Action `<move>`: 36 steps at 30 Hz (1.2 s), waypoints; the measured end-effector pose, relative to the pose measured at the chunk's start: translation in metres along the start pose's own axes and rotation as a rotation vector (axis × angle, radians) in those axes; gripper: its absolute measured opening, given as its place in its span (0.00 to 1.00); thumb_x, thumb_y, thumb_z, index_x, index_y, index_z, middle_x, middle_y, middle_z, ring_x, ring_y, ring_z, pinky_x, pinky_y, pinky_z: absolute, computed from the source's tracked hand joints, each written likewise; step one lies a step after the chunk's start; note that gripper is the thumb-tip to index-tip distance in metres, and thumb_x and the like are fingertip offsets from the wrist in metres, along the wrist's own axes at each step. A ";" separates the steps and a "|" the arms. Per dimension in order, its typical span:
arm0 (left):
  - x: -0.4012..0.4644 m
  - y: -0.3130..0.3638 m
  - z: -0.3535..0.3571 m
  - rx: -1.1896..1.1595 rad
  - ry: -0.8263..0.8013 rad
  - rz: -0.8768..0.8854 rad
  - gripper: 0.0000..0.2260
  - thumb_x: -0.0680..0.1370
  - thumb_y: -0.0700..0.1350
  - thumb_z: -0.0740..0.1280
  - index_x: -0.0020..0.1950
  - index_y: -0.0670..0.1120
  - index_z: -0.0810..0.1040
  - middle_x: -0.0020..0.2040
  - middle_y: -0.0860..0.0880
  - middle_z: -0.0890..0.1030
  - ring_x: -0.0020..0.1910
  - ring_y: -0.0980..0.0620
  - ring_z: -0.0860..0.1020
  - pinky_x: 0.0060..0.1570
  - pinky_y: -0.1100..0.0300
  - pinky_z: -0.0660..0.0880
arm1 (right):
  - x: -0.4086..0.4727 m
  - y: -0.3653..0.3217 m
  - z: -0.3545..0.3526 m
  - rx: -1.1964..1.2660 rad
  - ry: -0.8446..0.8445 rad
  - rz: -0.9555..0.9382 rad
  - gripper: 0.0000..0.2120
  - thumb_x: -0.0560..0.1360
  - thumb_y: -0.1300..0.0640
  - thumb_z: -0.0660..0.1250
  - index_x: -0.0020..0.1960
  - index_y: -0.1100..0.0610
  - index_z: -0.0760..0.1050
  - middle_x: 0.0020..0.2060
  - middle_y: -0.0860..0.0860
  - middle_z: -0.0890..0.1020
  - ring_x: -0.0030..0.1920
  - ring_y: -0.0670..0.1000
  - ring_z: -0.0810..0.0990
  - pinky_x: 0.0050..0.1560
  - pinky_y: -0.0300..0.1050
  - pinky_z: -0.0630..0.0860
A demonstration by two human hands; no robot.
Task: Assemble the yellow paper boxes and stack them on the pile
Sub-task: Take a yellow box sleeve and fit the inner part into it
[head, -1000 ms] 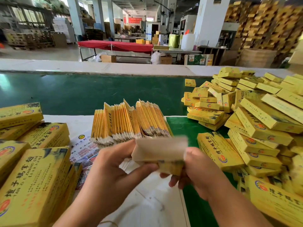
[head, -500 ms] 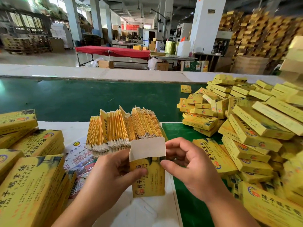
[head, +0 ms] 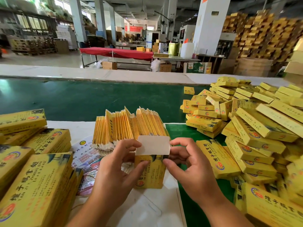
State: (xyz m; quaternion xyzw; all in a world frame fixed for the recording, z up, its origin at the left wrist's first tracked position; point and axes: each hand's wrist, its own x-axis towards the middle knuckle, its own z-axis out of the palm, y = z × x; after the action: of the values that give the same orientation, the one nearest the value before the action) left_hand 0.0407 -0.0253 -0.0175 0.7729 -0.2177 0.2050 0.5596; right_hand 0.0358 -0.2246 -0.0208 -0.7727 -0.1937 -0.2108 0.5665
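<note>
- My left hand (head: pixel 114 163) has its grip around the upright yellow box (head: pixel 150 171), held above the table (head: pixel 147 208) beside the pile (head: pixel 255 128)
- My right hand (head: pixel 188 163) pinches its upper corner
- I'd fold the white flap (head: pixel 153 145) down squarely and tuck it without crushing the walls

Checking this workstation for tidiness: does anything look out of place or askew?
Yes: the finished boxes on the right lie in a jumbled heap, tilted every way, and one lone box sits apart on the green belt.
</note>
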 end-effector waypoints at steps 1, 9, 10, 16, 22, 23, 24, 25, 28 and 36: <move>0.000 -0.001 -0.001 0.014 -0.011 0.007 0.16 0.70 0.49 0.74 0.52 0.60 0.72 0.50 0.62 0.81 0.47 0.60 0.82 0.34 0.62 0.82 | 0.000 0.001 0.001 -0.010 0.002 -0.006 0.16 0.72 0.52 0.72 0.58 0.43 0.74 0.46 0.45 0.85 0.48 0.48 0.84 0.46 0.36 0.79; 0.005 -0.006 -0.003 0.093 -0.107 0.055 0.09 0.70 0.55 0.70 0.46 0.53 0.78 0.42 0.56 0.82 0.43 0.53 0.81 0.38 0.52 0.81 | 0.000 0.003 0.003 -0.104 -0.039 -0.047 0.13 0.74 0.60 0.70 0.57 0.49 0.81 0.48 0.42 0.84 0.47 0.45 0.83 0.45 0.33 0.78; 0.005 -0.006 -0.003 0.098 -0.115 0.052 0.09 0.70 0.55 0.70 0.45 0.52 0.78 0.42 0.55 0.82 0.42 0.52 0.81 0.38 0.52 0.81 | 0.000 0.003 0.003 -0.113 -0.051 -0.054 0.12 0.74 0.61 0.69 0.55 0.51 0.82 0.46 0.43 0.84 0.46 0.45 0.83 0.44 0.33 0.78; 0.008 -0.006 -0.003 0.132 -0.108 0.066 0.11 0.72 0.56 0.68 0.42 0.49 0.78 0.40 0.55 0.82 0.40 0.52 0.81 0.36 0.53 0.81 | 0.006 0.002 0.003 -0.210 -0.134 -0.141 0.03 0.74 0.63 0.66 0.43 0.57 0.77 0.37 0.46 0.77 0.39 0.45 0.76 0.38 0.33 0.71; 0.006 -0.007 -0.003 0.060 -0.076 0.092 0.04 0.75 0.50 0.67 0.45 0.51 0.78 0.41 0.52 0.81 0.40 0.48 0.80 0.36 0.48 0.79 | 0.000 0.006 0.004 -0.087 -0.027 -0.084 0.11 0.74 0.57 0.69 0.56 0.49 0.78 0.43 0.43 0.81 0.44 0.46 0.82 0.44 0.34 0.77; 0.005 -0.008 -0.002 0.029 -0.072 0.069 0.03 0.76 0.49 0.69 0.49 0.52 0.77 0.42 0.51 0.81 0.41 0.47 0.80 0.38 0.48 0.80 | -0.001 0.008 0.004 -0.053 -0.005 -0.050 0.16 0.74 0.55 0.69 0.60 0.45 0.75 0.44 0.43 0.82 0.46 0.46 0.82 0.46 0.34 0.78; 0.004 -0.008 -0.002 -0.016 -0.069 0.028 0.07 0.76 0.48 0.70 0.53 0.54 0.76 0.44 0.51 0.81 0.43 0.47 0.81 0.40 0.50 0.81 | -0.002 0.009 0.004 -0.024 0.007 -0.013 0.21 0.73 0.53 0.70 0.64 0.41 0.71 0.46 0.43 0.82 0.48 0.47 0.83 0.47 0.35 0.78; 0.004 -0.009 -0.002 -0.075 -0.075 -0.020 0.13 0.75 0.47 0.71 0.58 0.56 0.74 0.46 0.51 0.81 0.45 0.47 0.81 0.42 0.52 0.82 | -0.002 0.011 0.004 0.000 0.005 0.023 0.26 0.73 0.53 0.71 0.67 0.38 0.67 0.47 0.44 0.83 0.49 0.48 0.83 0.49 0.36 0.79; 0.005 -0.013 -0.002 -0.171 -0.099 -0.121 0.28 0.71 0.47 0.70 0.68 0.63 0.67 0.49 0.50 0.81 0.49 0.48 0.81 0.47 0.56 0.81 | -0.001 0.011 0.003 0.018 -0.031 0.067 0.31 0.73 0.53 0.70 0.71 0.35 0.64 0.48 0.45 0.83 0.51 0.49 0.82 0.51 0.38 0.80; 0.008 -0.013 -0.004 -0.246 -0.164 -0.088 0.10 0.73 0.47 0.69 0.53 0.56 0.78 0.50 0.46 0.82 0.49 0.44 0.82 0.44 0.52 0.82 | 0.002 0.004 -0.001 0.023 -0.086 0.063 0.16 0.75 0.56 0.68 0.59 0.41 0.78 0.48 0.44 0.84 0.51 0.50 0.83 0.48 0.43 0.82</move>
State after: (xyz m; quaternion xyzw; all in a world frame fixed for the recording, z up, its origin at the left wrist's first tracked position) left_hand 0.0545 -0.0184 -0.0214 0.7214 -0.2521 0.0882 0.6390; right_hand 0.0396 -0.2264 -0.0233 -0.7803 -0.1958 -0.1570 0.5728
